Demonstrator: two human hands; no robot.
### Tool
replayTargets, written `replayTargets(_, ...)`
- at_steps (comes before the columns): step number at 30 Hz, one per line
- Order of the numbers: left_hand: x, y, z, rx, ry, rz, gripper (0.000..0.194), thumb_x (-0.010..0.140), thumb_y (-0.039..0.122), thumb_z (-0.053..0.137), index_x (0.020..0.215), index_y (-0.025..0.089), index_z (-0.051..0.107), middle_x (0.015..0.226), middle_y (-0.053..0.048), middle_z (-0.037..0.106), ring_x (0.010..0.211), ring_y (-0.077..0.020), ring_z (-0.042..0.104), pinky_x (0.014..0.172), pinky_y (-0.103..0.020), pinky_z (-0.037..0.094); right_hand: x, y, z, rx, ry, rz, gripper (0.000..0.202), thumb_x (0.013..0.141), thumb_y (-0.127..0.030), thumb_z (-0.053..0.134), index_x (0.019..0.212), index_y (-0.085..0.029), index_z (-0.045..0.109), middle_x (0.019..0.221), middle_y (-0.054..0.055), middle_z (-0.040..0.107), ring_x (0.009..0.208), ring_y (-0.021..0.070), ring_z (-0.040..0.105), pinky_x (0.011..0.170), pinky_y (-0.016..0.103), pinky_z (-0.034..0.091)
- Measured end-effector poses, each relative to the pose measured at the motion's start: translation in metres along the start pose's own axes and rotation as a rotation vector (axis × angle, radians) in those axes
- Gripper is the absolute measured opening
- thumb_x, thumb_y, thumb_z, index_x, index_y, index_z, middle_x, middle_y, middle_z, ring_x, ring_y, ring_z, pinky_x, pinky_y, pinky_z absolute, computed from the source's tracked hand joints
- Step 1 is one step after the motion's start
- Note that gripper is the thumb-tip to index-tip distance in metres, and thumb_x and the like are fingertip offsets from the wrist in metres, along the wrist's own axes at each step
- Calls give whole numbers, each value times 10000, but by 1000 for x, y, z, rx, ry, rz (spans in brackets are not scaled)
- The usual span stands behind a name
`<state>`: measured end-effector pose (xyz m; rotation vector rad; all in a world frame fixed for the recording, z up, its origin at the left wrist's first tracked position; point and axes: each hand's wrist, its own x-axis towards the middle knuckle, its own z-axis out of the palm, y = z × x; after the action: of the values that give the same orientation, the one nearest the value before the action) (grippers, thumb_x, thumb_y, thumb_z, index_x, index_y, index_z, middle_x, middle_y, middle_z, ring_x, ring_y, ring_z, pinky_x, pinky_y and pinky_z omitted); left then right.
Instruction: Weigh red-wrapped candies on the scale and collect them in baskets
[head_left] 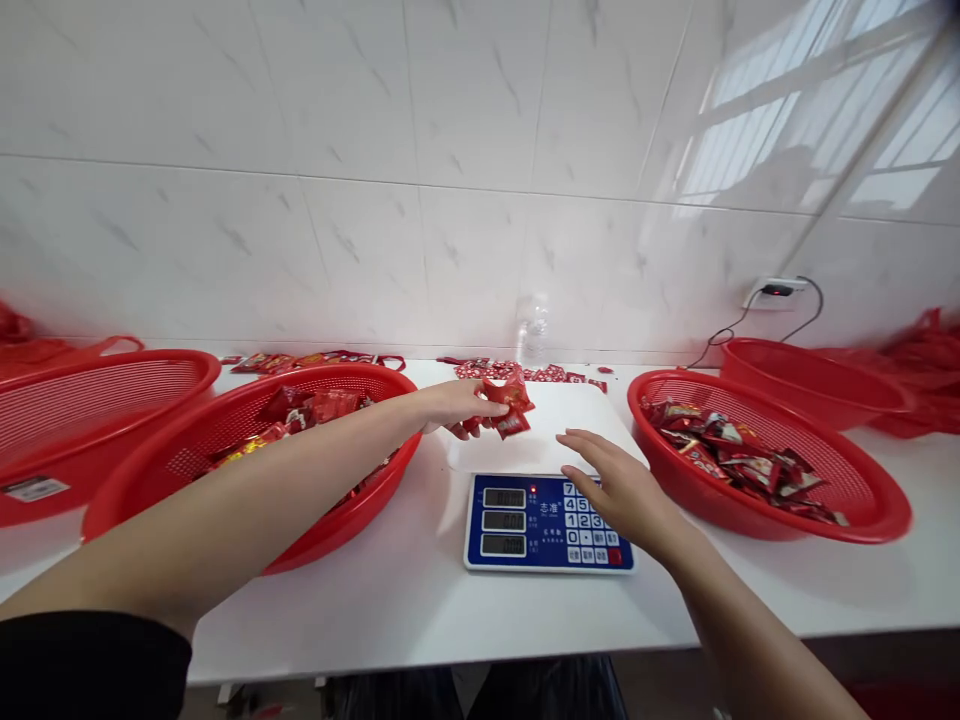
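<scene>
My left hand [459,405] is closed round a few small red packets [513,408], held just above the white pan [555,430] of a digital scale. The packets' exact contents do not show. My right hand [611,485] holds nothing; its fingers are stretched out over the right part of the blue keypad panel [551,525] and the pan's front edge. Whether it touches the scale I cannot tell. Under my left forearm is a red basket [375,385] with shiny packets. At the right, another red basket [862,490] holds many red and dark packets [750,455].
Further red baskets stand at the far left [172,375] and the back right [817,385]. Red packaging [487,370] lies along the wall near a clear plastic bottle [533,335]. A wall socket [776,293] has a cable running down. The table's front edge [420,668] is close to me.
</scene>
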<state>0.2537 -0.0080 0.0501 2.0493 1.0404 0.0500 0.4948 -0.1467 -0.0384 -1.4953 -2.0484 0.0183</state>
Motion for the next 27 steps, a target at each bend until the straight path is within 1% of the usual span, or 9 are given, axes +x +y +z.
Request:
replayTargets(5, 25, -1, 5, 140, 97, -32, 800, 768, 595, 515, 1440, 250, 251, 1413, -172, 439, 1019, -278, 621, 824, -407, 487, -6, 10, -8, -57, -29, 57, 388, 925, -343, 432, 1295, -263, 517, 1339, 70, 539, 1225, 257, 507, 978, 468, 463)
replayTargets(9, 25, 3, 15, 295, 130, 79, 901, 729, 655, 536, 1466, 262, 199, 1525, -134, 268, 1337, -336, 338, 988, -435, 386, -1, 11, -10, -57, -41, 76, 391, 934, -364, 424, 1300, -256, 513, 1344, 69, 534, 1235, 251, 495, 987, 453, 448)
replayTargets(11, 24, 5, 22, 340, 84, 154, 860, 730, 619, 562, 1448, 255, 260, 1511, -111, 303, 1335, -306, 343, 1016, -402, 360, 6, 10, -9, -50, -58, 75, 385, 931, -370, 439, 1290, -262, 523, 1340, 68, 537, 1224, 251, 502, 983, 450, 445)
replayTargets(14, 27, 6, 31, 417, 55, 234, 578, 794, 496, 534, 1293, 209, 491, 1324, -102, 534, 1149, -261, 524, 932, -359, 415, 16, 5, -6, -31, -111, 62, 356, 919, -343, 464, 1251, -258, 558, 1313, 69, 559, 1195, 248, 522, 962, 431, 451)
replayTargets(16, 32, 4, 35, 510, 118, 227, 413, 810, 427, 521, 1147, 200, 597, 1174, -92, 622, 1027, -249, 575, 860, -346, 439, 23, 3, -4, -16, -162, 43, 333, 910, -310, 474, 1219, -244, 582, 1272, 67, 590, 1167, 245, 539, 943, 411, 455)
replayTargets(19, 40, 1, 38, 618, 221, 185, 301, 805, 402, 528, 1003, 216, 659, 1058, -86, 648, 960, -262, 580, 816, -360, 441, 30, 3, -1, 0, -228, 30, 307, 906, -286, 476, 1177, -230, 609, 1148, 70, 657, 1081, 239, 585, 902, 385, 458)
replayTargets(23, 46, 6, 41, 678, 268, 152, 399, 813, 518, 488, 958, 194, 671, 1011, -136, 639, 996, -331, 549, 844, -452, 417, 34, 4, 3, 11, -248, 73, 296, 908, -282, 483, 1161, -210, 618, 1039, 87, 665, 975, 221, 614, 854, 347, 453)
replayTargets(25, 45, 11, 44, 714, 283, 142, 551, 778, 567, 516, 1158, 176, 597, 1170, -168, 594, 1138, -373, 475, 920, -494, 378, 33, 5, 3, 20, -233, 93, 293, 904, -261, 486, 1164, -211, 613, 1054, 90, 640, 946, 208, 616, 840, 332, 452)
replayTargets(27, 43, 14, 49, 722, 259, 143, 775, 763, 606, 514, 1374, 142, 400, 1407, -187, 427, 1308, -375, 325, 1023, -499, 304, 31, 7, 2, 33, -200, 103, 293, 904, -242, 479, 1167, -213, 605, 1077, 89, 616, 937, 198, 613, 834, 324, 452)
